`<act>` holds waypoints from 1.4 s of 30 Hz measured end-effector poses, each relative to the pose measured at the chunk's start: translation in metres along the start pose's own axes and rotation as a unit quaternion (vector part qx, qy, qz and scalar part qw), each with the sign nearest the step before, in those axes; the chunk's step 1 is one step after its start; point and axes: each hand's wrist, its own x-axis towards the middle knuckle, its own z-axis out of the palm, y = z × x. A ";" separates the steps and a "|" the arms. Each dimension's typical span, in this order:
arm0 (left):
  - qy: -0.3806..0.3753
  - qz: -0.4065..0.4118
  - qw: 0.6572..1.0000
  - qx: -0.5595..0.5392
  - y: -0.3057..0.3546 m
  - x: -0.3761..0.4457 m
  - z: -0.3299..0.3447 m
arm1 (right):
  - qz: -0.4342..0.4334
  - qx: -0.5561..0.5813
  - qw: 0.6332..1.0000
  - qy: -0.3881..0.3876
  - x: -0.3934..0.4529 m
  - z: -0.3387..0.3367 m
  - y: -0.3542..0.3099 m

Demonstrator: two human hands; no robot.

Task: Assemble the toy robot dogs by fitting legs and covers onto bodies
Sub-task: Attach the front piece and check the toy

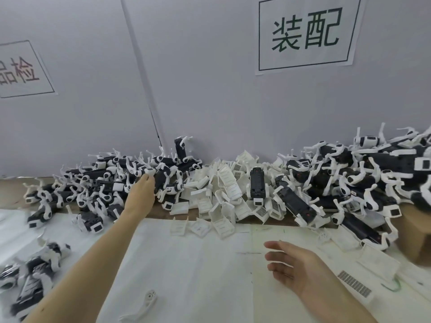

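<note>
White-papered bench (pixel 198 264) (black-and-white dogs (pixel 144 173) heaped)

Loose covers (pixel 225 183) lie mid-frame between two dog piles (pixel 100 183) (pixel 363 173); a single leg (pixel 149 297) lies lower left.

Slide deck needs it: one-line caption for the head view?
Left hand reaches into the left dog pile; right hand hovers open over the white sheet, covers heaped between piles.

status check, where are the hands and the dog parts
Left hand reaching into the left dog pile, grip hidden. Right hand open above the white sheet, holding nothing. Loose leg lies near. Covers heaped centre.
</note>
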 end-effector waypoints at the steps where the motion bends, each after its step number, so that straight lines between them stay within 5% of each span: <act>1: 0.016 -0.001 1.000 -0.012 0.001 -0.003 -0.005 | 0.000 0.001 1.000 0.002 0.000 0.000 0.000; 7: -0.003 0.016 1.000 -0.002 0.006 -0.020 -0.031 | 0.010 0.010 1.000 0.021 -0.003 0.003 0.001; 15: 0.177 0.187 0.966 -0.026 0.026 -0.071 -0.043 | 0.001 0.001 1.000 0.017 -0.004 0.003 0.003; 20: 0.253 0.107 0.957 -0.093 0.047 -0.104 -0.039 | -0.004 -0.012 1.000 0.007 -0.005 0.001 0.005; 21: 0.235 0.056 0.967 -0.086 0.050 -0.110 -0.035 | -0.003 -0.010 1.000 0.010 -0.005 0.001 0.006; 25: -0.050 -0.084 0.992 -0.077 0.047 -0.132 -0.008 | -0.007 -0.012 1.000 0.013 -0.005 0.000 0.007; 31: -0.027 -0.077 0.962 -0.261 0.047 -0.145 -0.002 | -0.016 -0.029 0.999 0.007 -0.004 -0.001 0.010; 37: -0.048 -0.023 0.878 -0.476 0.081 -0.160 -0.030 | -0.027 -0.059 0.998 -0.005 -0.007 0.000 0.009; 42: -0.237 0.025 0.700 -0.673 0.112 -0.177 -0.058 | -0.034 -0.004 0.998 -0.048 -0.017 0.014 0.006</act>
